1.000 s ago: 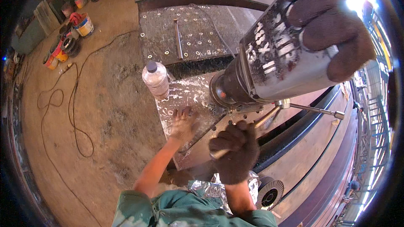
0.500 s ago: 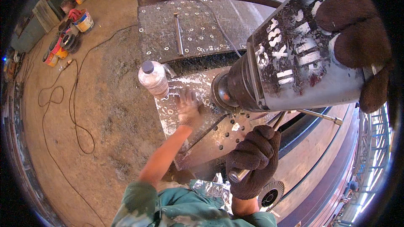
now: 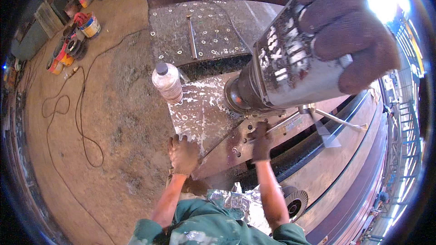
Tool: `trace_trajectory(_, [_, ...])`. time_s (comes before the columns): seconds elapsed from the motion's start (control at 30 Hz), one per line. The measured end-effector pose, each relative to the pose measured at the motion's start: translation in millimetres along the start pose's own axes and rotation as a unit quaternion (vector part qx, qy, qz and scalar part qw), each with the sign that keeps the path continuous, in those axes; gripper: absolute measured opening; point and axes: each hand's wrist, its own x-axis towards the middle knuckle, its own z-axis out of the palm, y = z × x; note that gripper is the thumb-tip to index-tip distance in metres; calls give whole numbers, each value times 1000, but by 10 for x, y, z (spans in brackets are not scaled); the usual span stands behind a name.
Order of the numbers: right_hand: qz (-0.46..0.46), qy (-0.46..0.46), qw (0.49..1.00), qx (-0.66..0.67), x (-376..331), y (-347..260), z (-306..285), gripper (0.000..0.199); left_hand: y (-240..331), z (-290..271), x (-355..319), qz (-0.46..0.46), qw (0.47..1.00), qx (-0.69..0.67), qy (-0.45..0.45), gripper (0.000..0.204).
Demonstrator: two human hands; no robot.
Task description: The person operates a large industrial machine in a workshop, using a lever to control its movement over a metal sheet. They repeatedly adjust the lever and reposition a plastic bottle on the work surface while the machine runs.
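Note:
A large grey drilling machine (image 3: 281, 72) stands on a white-smeared steel plate (image 3: 200, 109), filling the upper right of the view. A dark-gloved hand (image 3: 349, 31), apart from mine, grips its top. My right hand (image 3: 261, 139), gloved, is closed around a thin metal lever under the machine's base. My left hand (image 3: 184, 154), in a dirty glove, rests on the plate's near edge with its fingers spread. A clear plastic bottle (image 3: 167, 82) stands at the plate's far left corner.
Beyond lies a steel slab (image 3: 213, 31) dotted with washers and a thin rod (image 3: 193, 36). Long steel beams (image 3: 345, 172) run to the right. A grinding disc (image 3: 293, 202) sits by my right elbow. Cables (image 3: 81, 122) and paint buckets (image 3: 90, 25) lie on the dirt floor to the left.
My left hand has slid back from the plate's middle to its near edge. My right hand has moved up onto the lever. The machine and the gloved hand on it have shifted slightly.

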Motion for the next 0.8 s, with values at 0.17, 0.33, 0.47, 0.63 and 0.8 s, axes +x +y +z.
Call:
trace_trajectory(0.17, [-347,-14,684,-642,1586,131,-2596,57,-49,-110,22,29,998,-45,14,46])
trace_trajectory(0.33, [-385,22,652,-653,1297,-1740,-2242,19,-77,-484,-55,15,992,-94,78,37])
trace_trajectory(0.47, [-416,52,558,-716,1112,-2473,-2203,7,239,-1059,33,28,982,-155,100,32])
trace_trajectory(0.63, [-494,126,478,-715,936,-2853,-2169,10,853,-2042,140,82,916,-381,92,32])
trace_trajectory(0.8, [-514,177,429,-721,585,-3165,-1906,8,1522,-2787,-20,151,884,-442,-28,34])
